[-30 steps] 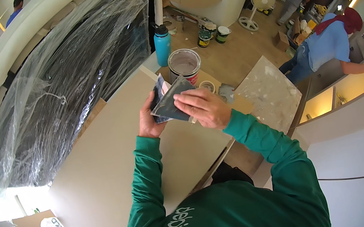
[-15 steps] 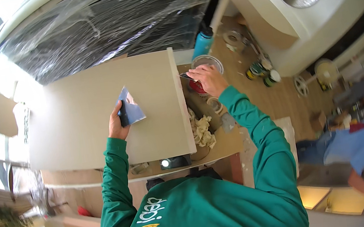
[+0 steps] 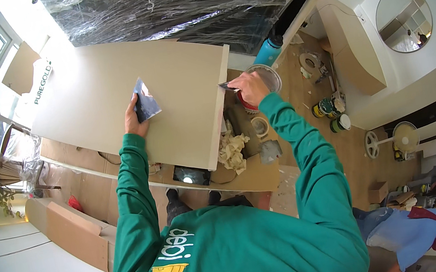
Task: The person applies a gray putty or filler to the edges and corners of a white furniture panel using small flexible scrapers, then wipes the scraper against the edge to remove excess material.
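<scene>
My left hand (image 3: 135, 117) is closed round the dark handle of a wide putty knife (image 3: 147, 99), whose shiny blade is held over the large beige panel (image 3: 179, 79). My right hand (image 3: 251, 87) grips a smaller putty knife (image 3: 227, 86) at the panel's right edge strip (image 3: 220, 109). Its blade is seen nearly edge-on, and I cannot tell whether it touches the strip. Partly behind my right hand stands an open tub (image 3: 272, 76), with a red container (image 3: 248, 108) below the hand.
Crumpled paper (image 3: 234, 150), a small cup (image 3: 260, 126) and a dark flat device (image 3: 191, 175) lie along the panel's near right side. A blue bottle (image 3: 270, 50) stands beyond the tub. Plastic sheeting (image 3: 168, 11) covers the far side. Another person (image 3: 404, 234) bends at the lower right.
The whole view has turned, so the panel now looks slanted. The small putty knife has come to overlap the panel's right edge. Both hands keep their grips.
</scene>
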Demonstrator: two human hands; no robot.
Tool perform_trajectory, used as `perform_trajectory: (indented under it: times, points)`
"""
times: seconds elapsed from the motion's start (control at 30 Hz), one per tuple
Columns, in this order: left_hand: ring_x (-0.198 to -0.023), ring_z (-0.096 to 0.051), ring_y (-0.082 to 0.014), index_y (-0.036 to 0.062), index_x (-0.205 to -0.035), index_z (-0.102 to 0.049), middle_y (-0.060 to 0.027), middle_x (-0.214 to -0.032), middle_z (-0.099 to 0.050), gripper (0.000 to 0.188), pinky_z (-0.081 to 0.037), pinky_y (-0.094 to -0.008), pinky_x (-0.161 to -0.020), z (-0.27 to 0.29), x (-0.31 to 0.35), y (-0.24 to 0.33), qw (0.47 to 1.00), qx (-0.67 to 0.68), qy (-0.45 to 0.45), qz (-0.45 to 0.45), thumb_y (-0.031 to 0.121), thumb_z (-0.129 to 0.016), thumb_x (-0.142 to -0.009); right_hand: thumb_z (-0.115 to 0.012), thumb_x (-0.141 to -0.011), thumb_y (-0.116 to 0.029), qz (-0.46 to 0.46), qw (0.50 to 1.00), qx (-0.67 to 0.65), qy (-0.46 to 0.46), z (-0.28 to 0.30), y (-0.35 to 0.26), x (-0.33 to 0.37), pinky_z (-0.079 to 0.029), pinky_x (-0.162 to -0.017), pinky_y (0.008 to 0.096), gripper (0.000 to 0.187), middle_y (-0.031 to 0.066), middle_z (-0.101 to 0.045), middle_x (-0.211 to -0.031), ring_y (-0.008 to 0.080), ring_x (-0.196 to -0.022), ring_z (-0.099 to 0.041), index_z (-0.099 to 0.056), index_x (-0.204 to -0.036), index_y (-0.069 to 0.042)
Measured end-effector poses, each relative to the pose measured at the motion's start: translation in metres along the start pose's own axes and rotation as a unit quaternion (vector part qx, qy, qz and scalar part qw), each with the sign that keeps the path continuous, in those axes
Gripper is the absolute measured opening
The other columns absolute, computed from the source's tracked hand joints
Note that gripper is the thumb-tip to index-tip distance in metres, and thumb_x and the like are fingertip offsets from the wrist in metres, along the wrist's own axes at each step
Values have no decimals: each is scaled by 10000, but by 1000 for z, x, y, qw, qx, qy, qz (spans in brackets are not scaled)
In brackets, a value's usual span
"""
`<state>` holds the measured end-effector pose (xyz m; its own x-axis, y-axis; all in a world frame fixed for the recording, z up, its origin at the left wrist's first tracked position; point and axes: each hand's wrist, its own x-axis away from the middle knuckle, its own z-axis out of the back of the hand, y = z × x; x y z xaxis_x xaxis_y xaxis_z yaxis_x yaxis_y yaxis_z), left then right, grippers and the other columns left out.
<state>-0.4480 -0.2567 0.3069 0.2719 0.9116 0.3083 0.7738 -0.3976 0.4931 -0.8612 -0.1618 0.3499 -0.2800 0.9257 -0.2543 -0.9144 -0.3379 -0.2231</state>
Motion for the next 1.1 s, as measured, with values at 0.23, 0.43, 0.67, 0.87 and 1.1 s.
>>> perform_trajectory:
  times: [0.23,0.43,0.67,0.87,1.1]
  points:
    - [-1003,-716,-204,65,-1193,-664,-62,-1136,-731,285,-580,-358,-955,7,-5,6,999,34,-6,4,237,-731,-976,-558,-836,-14,32,999,-25,-14,0,-48,38,-393,-924,426,359,11,-751,-1200,219,-1094,-613,-777,-1108,-97]
    - [-1010,-712,-200,59,-1198,-663,-60,-1131,-729,287,-579,-349,-950,11,-9,5,999,45,-21,13,234,-726,-979,-602,-835,-34,41,997,-40,-46,8,-92,70,-385,-927,423,350,20,-747,-1206,216,-1110,-604,-767,-1138,-92]
    - [-1002,-710,-180,81,-1176,-687,-40,-1117,-736,250,-578,-323,-925,11,-7,5,999,35,-26,20,234,-723,-982,-646,-808,-22,73,995,11,-68,13,-138,106,-403,-950,421,379,7,-743,-1197,216,-1123,-606,-759,-1160,-106]
    - [-989,-713,-210,67,-1195,-665,-57,-1118,-731,304,-581,-373,-936,11,-6,9,998,8,-35,51,276,-713,-979,-626,-770,35,21,995,-24,-89,42,-171,119,-425,-955,409,468,21,-730,-1226,229,-1122,-607,-741,-1199,-115]
    - [-973,-725,-245,66,-1222,-652,-93,-1118,-732,352,-600,-408,-920,-53,84,-46,943,-104,-126,289,338,-660,-999,-632,-783,-9,1,974,26,226,80,-242,123,-453,-935,414,575,42,-629,-1365,266,-1131,-583,-652,-1351,-101]
